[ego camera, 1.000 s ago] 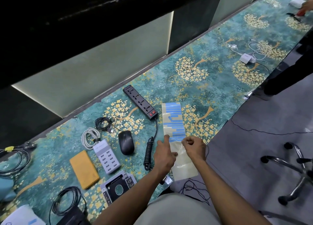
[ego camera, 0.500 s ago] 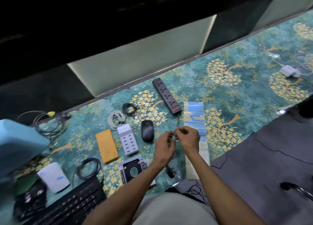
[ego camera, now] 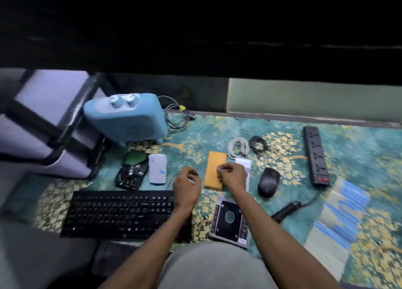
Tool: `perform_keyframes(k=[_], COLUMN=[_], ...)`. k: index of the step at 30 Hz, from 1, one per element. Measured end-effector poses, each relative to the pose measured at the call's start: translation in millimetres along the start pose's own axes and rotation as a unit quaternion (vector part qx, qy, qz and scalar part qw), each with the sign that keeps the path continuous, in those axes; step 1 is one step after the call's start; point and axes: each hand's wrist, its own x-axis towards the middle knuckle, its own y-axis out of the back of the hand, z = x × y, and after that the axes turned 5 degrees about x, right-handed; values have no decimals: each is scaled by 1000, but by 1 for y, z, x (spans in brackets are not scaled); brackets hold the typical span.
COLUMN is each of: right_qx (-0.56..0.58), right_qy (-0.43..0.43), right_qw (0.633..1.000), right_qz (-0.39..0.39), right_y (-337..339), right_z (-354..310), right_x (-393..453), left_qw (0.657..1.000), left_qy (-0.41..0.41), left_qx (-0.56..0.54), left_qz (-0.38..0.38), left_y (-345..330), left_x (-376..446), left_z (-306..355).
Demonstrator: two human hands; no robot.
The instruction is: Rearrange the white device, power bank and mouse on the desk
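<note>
Head view shows both hands raised just above the counter: the left hand [ego camera: 187, 185] is curled round something small and dark, the right hand [ego camera: 231, 175] pinches a small pale piece, and a thin wire [ego camera: 174, 178] trails from the left one (the frame is blurred, so what the pieces are is unclear). They hover over the yellow pad [ego camera: 214, 172], near the keyboard [ego camera: 121, 212]. My worry: such a light pinch could let a piece slip and vanish into the patterned surface, or the trailing wire could snag the white device [ego camera: 157, 169].
</note>
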Motion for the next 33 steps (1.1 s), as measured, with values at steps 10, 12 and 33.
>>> perform_keyframes(k=[10,12,33], right_qx=[-154,-187,-43], right_qy=[-52,-44,-63], right_qw=[987,981,995], right_qz=[-7,-7,-65], right_y=[-12,-8,-14], right_z=[1,10,-23], right_x=[24,28,-7], left_qw=[997,995,832], left_qy=[23,18,275], left_qx=[3,13,-388], left_qz=[-80,-97,-284], left_y=[-2,-8,0], left_x=[17,20,48], left_z=[-9,-5,54])
